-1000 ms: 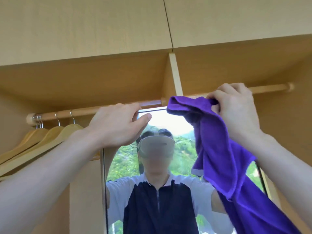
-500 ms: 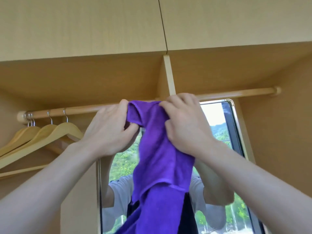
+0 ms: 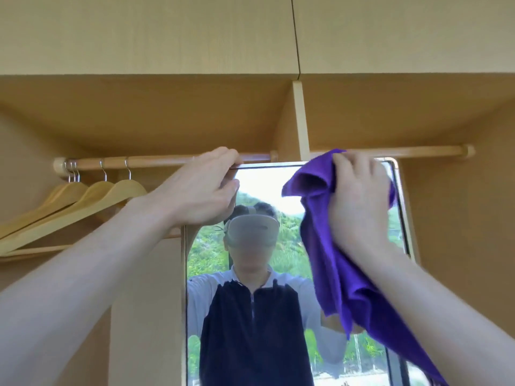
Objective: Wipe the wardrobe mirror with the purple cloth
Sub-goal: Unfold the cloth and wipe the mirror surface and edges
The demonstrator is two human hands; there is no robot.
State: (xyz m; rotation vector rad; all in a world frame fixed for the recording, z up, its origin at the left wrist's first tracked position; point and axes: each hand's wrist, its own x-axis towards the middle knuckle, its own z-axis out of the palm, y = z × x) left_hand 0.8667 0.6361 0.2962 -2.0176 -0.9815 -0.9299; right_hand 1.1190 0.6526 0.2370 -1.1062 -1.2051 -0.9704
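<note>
The tall wardrobe mirror stands upright in the middle, with a thin rounded frame, reflecting a person and green hills. My left hand grips the mirror's top left corner, fingers curled over the top edge. My right hand presses the bunched purple cloth against the glass near the top right corner. The rest of the cloth hangs down over the mirror's right side, past my forearm.
A wooden hanging rail runs behind the mirror's top, continuing on the right. Several wooden hangers hang at the left. A vertical divider splits the wardrobe; closed upper cabinet doors sit above.
Half a second ago both hands held the cloth together at the mirror's top. Now my left hand has let go and grips the mirror's corner, while my right carried the cloth rightward.
</note>
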